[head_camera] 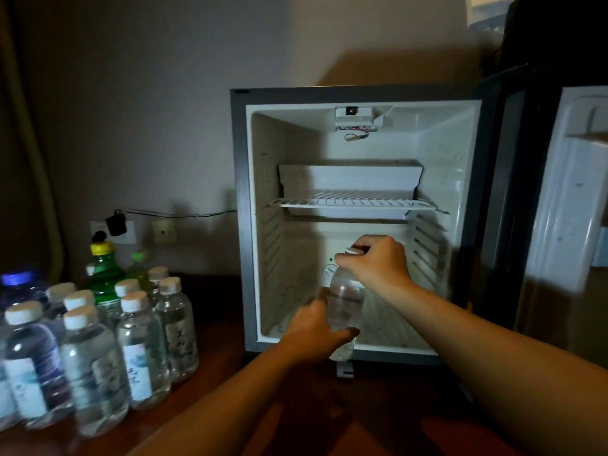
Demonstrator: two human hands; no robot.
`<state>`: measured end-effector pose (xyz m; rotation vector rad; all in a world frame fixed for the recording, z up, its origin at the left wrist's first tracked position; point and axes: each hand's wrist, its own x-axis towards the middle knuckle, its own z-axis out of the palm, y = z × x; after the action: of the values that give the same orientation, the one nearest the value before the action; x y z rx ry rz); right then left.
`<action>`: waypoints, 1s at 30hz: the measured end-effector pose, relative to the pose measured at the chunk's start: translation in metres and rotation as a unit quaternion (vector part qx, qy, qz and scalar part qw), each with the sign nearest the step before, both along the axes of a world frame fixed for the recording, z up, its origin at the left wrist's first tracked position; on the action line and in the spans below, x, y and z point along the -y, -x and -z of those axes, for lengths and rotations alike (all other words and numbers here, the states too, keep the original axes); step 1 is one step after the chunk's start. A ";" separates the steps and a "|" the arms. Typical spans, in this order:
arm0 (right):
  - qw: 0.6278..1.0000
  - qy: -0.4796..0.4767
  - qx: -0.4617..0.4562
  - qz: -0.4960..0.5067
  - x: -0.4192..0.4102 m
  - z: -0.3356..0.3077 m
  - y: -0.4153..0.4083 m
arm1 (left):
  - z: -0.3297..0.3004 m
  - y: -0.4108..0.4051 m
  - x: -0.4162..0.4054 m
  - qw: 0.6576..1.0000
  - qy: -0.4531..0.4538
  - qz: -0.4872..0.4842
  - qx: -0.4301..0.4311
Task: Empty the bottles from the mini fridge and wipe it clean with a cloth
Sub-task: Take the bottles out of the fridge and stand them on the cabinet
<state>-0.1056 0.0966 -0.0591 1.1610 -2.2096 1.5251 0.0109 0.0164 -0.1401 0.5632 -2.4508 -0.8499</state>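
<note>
**Last Bottle Comes Out of the Mini Fridge**

While the mini fridge (355, 222) stands with its door (559, 192) swung wide to the right, a person lifts a clear water bottle (345, 307) at the mouth of the lower compartment. The left hand (316, 334) wraps round the bottle's lower body; the right hand (375, 261) grips over its white cap from above. The bottle is upright, held just in front of the fridge floor.

The emptying step looks nearly finished: no other bottle shows inside, and the single wire shelf (355, 203) carries nothing. The next move would call for carrying this bottle left to the group on the wooden table (296, 416) and setting it down without knocking its neighbours, then finding a cloth, none of which is in view.

On the table stand about nine clear white-capped bottles (138, 343), one blue-capped bottle (19, 284) at the far left, one green bottle with a yellow cap (104, 278), and what seems a second green-capped bottle (139, 264) behind it; blur makes the count uncertain.
</note>
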 end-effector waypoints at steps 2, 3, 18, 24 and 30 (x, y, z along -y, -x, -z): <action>1.000 -0.018 -0.004 -0.017 0.001 -0.005 -0.019 | -0.002 -0.015 -0.003 1.000 -0.024 -0.002 -0.012; 0.999 -0.029 -0.007 -0.024 0.002 -0.007 -0.027 | -0.003 -0.024 -0.003 0.999 -0.030 -0.004 -0.016; 0.963 -0.175 0.014 -0.205 0.023 -0.016 -0.131 | -0.003 -0.144 -0.013 0.984 0.015 -0.161 -0.072; 0.915 -0.210 -0.027 -0.342 0.034 -0.017 -0.167 | 0.012 -0.190 0.004 0.973 -0.082 -0.197 -0.087; 0.952 -0.127 -0.050 -0.273 0.061 -0.009 -0.205 | -0.001 -0.229 0.007 0.971 -0.054 -0.224 -0.065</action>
<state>0.0993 0.0357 -0.0505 2.0163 -2.1691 1.3262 0.2401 0.0097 -0.1391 1.0189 -2.0491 -0.8015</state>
